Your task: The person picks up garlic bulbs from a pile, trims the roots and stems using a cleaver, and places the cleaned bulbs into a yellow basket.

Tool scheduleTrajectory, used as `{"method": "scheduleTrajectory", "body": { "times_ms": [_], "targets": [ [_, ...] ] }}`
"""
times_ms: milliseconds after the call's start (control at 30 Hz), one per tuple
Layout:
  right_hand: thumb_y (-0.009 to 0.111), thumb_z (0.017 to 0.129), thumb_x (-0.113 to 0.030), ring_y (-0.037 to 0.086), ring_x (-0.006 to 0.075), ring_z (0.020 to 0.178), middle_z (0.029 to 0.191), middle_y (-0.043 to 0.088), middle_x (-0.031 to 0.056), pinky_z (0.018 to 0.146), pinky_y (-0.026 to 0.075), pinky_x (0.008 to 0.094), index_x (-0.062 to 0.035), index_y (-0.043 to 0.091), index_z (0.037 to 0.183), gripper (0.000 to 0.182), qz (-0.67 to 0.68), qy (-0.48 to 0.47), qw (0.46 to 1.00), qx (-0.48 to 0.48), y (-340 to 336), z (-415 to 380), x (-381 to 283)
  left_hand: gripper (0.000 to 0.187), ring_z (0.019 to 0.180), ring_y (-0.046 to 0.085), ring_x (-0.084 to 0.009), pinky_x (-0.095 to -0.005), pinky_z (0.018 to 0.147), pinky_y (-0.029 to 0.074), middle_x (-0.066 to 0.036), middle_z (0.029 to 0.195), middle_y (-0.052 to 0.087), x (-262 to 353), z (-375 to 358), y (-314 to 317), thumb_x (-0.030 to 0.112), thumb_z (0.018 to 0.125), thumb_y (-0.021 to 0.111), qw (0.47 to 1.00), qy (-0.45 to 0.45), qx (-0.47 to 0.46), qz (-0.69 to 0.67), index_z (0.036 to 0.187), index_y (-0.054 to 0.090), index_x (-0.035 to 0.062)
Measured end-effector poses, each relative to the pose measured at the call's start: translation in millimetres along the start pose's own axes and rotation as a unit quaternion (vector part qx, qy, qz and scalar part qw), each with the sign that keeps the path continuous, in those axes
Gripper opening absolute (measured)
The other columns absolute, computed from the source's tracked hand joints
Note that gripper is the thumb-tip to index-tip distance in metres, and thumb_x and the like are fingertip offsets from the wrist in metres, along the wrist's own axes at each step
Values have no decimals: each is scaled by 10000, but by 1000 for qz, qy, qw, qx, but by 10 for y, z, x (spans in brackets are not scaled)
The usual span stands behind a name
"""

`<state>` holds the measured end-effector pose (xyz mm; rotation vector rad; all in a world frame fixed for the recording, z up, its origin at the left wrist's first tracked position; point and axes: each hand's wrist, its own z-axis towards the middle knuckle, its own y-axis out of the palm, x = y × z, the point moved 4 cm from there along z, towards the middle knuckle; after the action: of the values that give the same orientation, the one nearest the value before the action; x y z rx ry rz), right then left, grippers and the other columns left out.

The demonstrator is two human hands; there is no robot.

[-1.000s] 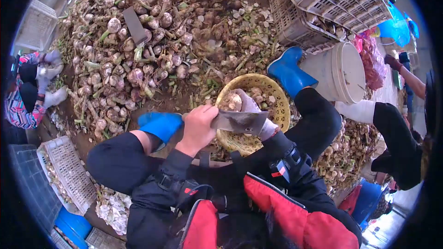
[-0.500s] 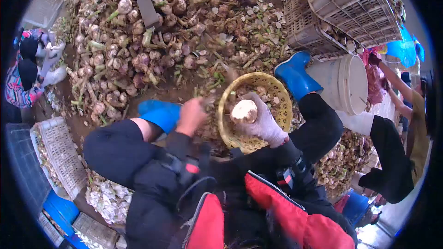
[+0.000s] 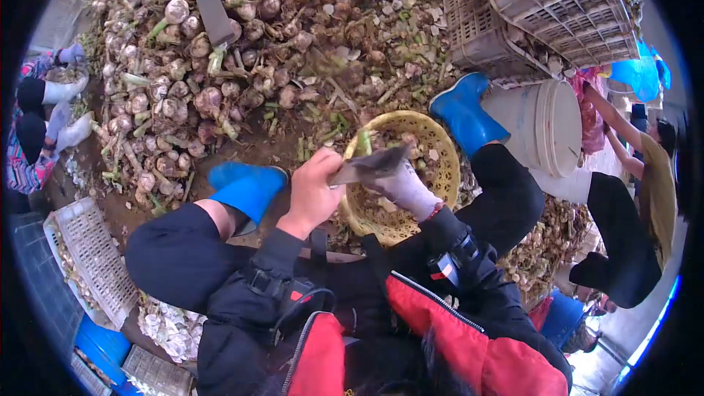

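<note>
My bare left hand (image 3: 314, 187) grips a knife (image 3: 369, 166) with a broad dark blade, held across the near left part of a yellow basket (image 3: 350, 209). My right hand (image 3: 412, 189), in a whitish glove, is closed over the basket behind the blade. A green garlic stalk (image 3: 364, 141) sticks up just beyond the blade. The garlic bulb in the gloved fingers is mostly hidden by the knife. Some cut garlic pieces lie inside the basket.
A large heap of garlic bulbs (image 3: 169, 110) spreads ahead, with a flat grey slab (image 3: 214, 15) on top. My blue boots (image 3: 249, 189) flank the basket. White crates (image 3: 557, 7) and a white bucket (image 3: 535, 128) stand right. Other people sit at both sides.
My left hand has moved up and right, bringing the knife over my gloved hand. The pale bulb face visible earlier is now covered, and a green stalk shows beyond the blade.
</note>
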<state>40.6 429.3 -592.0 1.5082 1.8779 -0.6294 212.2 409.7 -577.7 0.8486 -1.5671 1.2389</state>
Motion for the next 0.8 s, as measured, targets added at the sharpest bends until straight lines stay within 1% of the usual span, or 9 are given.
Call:
{"method": "scheduleTrajectory", "body": {
  "times_ms": [67,133,267,300,367,467,533,633,800],
  "targets": [
    [660,717,-251,588,248,898,991,619,128,777,453,369,-8,636,907,310,-282,-222,933,10,4,-91,-319,199,812,583,-345,-368,700,475,-150,830,604,-379,-62,42,20,652,636,983,-101,-20,154,848,609,45],
    [667,719,-308,544,312,1002,1080,586,170,853,421,416,-36,627,999,393,-382,-209,898,-67,-113,-85,-501,154,750,579,-394,-428,669,466,-182,770,621,-735,-130,27,109,669,641,964,-163,-37,207,809,623,46],
    [570,794,-484,475,394,1103,1200,509,218,939,377,446,-55,576,1113,535,-517,-136,845,-15,-625,694,-294,115,632,574,-241,-343,587,438,-100,658,588,-633,-24,24,31,653,603,964,-253,-27,83,767,587,28],
    [561,812,-467,459,415,1108,1208,501,227,914,391,471,-24,565,1114,536,-470,-151,849,186,-777,1004,-187,110,599,550,-170,-310,563,421,-55,622,564,-620,-29,38,6,647,590,959,-282,-25,21,753,572,24],
    [601,785,-358,568,380,971,1007,614,220,845,446,447,3,576,1080,466,-510,5,851,128,-956,1568,65,111,595,511,-125,-287,552,407,-20,612,535,-569,-4,45,-10,644,585,949,-313,-21,-26,745,558,28],
    [624,756,-304,597,383,880,929,640,204,815,467,424,-1,606,1029,408,-518,-53,842,137,-1034,1815,71,116,575,466,-80,-255,528,383,18,619,520,-705,28,-26,-18,641,582,958,-281,23,-58,737,540,32],
    [663,739,-231,635,294,830,869,663,141,757,492,383,2,636,964,325,-475,-102,854,188,-896,1503,-158,156,549,483,-123,-296,543,410,-40,573,520,-744,74,-56,12,634,575,965,-249,59,-56,791,570,11],
    [675,720,-71,602,157,792,911,633,75,733,487,299,-12,500,1189,504,-71,-69,995,33,-637,967,-383,164,662,557,-231,-319,592,432,-93,736,564,-729,158,-95,8,626,585,972,-215,86,29,786,549,2],
    [639,733,6,521,169,1009,1136,524,101,878,440,293,-57,185,1405,813,37,-90,975,-198,-36,324,-428,216,816,558,-349,-340,700,450,-150,840,556,-121,151,-157,-30,645,575,990,-30,127,60,858,550,-12]
  ]
}}
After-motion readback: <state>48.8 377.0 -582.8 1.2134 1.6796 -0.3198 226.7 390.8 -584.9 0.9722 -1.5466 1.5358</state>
